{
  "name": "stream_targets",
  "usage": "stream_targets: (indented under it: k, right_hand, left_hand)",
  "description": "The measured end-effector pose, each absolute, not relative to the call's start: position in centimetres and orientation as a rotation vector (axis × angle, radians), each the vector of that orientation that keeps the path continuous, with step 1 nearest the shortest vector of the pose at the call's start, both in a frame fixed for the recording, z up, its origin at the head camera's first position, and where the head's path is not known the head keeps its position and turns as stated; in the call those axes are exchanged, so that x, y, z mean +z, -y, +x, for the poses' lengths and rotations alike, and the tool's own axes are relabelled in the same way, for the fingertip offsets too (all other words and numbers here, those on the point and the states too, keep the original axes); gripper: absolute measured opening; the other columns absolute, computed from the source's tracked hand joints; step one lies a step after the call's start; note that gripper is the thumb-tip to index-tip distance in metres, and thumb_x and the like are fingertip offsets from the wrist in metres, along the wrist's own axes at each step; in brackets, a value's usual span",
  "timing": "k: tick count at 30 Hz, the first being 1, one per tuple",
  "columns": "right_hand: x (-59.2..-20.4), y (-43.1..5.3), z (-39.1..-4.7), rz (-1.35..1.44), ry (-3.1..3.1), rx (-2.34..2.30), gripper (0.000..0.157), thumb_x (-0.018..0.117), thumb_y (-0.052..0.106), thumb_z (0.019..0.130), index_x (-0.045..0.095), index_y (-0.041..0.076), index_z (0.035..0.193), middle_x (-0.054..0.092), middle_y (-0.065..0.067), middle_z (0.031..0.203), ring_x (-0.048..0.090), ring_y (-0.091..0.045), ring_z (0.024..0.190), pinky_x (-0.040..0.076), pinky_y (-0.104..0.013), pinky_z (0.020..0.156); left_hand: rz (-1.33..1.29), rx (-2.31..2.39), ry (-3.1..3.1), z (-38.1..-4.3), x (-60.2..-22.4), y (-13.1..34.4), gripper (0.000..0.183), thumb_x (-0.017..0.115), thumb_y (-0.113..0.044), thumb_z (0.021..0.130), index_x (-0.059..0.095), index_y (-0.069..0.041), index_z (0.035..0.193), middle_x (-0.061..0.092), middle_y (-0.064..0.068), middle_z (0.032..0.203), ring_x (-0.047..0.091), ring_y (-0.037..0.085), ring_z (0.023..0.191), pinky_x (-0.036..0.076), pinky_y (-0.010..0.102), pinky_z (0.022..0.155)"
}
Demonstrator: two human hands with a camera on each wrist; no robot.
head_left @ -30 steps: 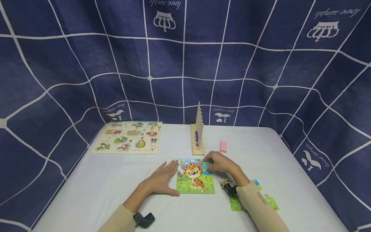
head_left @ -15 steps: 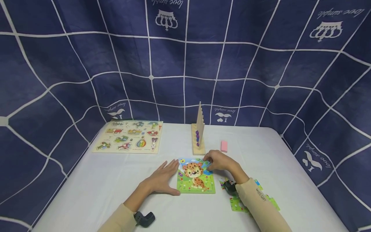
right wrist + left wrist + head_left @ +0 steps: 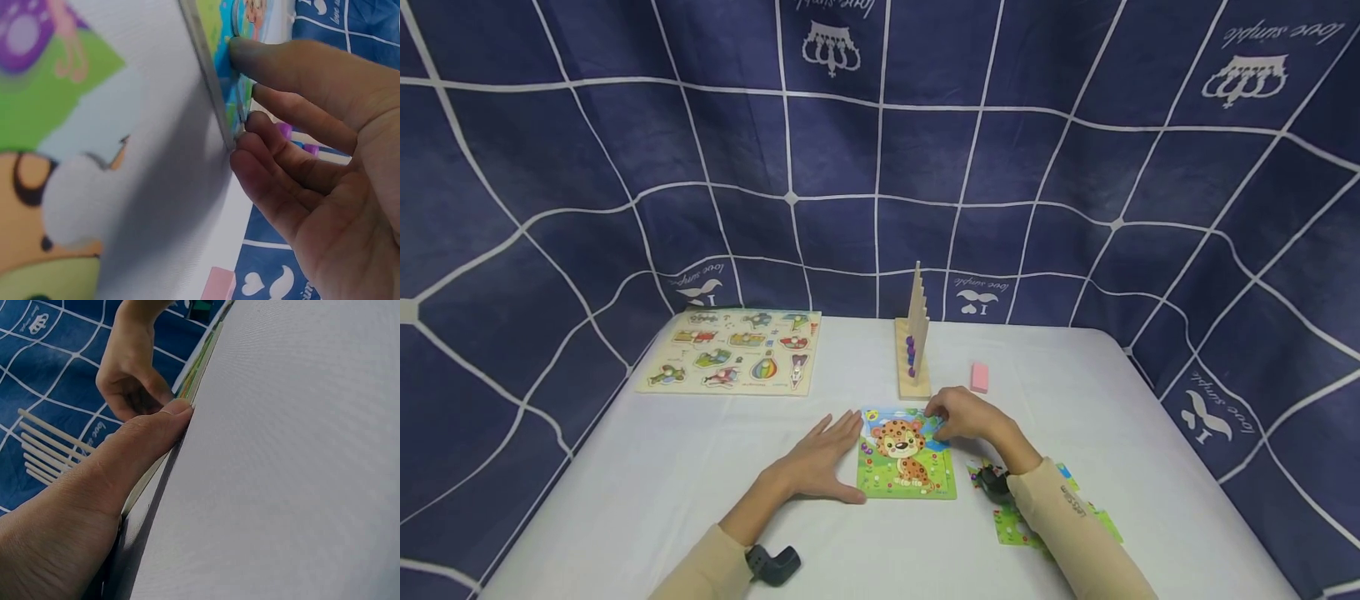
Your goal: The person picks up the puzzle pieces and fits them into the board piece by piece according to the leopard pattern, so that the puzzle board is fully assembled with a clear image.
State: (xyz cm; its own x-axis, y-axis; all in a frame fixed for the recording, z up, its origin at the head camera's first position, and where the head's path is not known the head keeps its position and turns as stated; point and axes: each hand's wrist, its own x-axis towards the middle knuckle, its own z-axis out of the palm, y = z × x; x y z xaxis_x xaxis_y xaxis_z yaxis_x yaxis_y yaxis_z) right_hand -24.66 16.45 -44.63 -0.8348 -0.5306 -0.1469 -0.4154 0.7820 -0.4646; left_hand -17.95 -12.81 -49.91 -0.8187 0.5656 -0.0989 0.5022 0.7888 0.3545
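Observation:
A leopard jigsaw puzzle [image 3: 901, 454] in a flat tray lies on the white table. My left hand [image 3: 820, 458] rests flat at its left side, fingers spread, fingertips at the upper left corner and thumb near the lower left one. In the left wrist view, that thumb [image 3: 150, 437] lies against the tray's edge. With curled fingers, my right hand [image 3: 966, 414] pinches a blue jigsaw piece [image 3: 225, 69] at the upper right corner. Its thumb is on the printed face and the other fingers are at the tray's edge. The fingers partly cover the corner.
Loose jigsaw pieces [image 3: 1013, 529] lie to the right, partly under the right forearm. Behind the puzzle stands a wooden peg stand [image 3: 913, 387] with purple and blue beads. A pink block [image 3: 979, 377] is right of it; a vehicle peg puzzle board [image 3: 730, 354] lies back left.
Both hands keep their places at the puzzle, with only a very slight shift of the right fingers. The whole head view has moved a little.

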Motion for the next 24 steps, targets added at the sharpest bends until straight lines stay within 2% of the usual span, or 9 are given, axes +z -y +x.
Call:
stream_targets:
  k: [8,24]
  right_hand:
    - [-45.16,-16.95,-24.59,-0.739,-2.738,-0.634,0.031,0.085,0.014,0.070,0.074,0.011,0.099,0.067,0.002,0.091,0.058,-0.010,0.082,0.053,-0.027,0.074]
    - [-45.56,-17.16,-24.33,-0.750,-2.755,-0.696,0.025,0.083,0.014,0.074,0.075,0.010,0.097,0.067,0.002,0.090,0.057,-0.009,0.079,0.052,-0.025,0.072]
  left_hand:
    - [0.838,0.465,-2.786,-17.95,-49.97,12.69,0.127,0.061,-0.086,0.064,0.021,-0.006,0.155,0.013,0.006,0.164,0.012,0.022,0.153,0.009,0.047,0.126]
    - [0.850,0.472,-2.788,-17.90,-49.96,12.72,0.127,0.061,-0.085,0.064,0.021,-0.005,0.155,0.014,0.006,0.165,0.011,0.021,0.153,0.009,0.046,0.126]
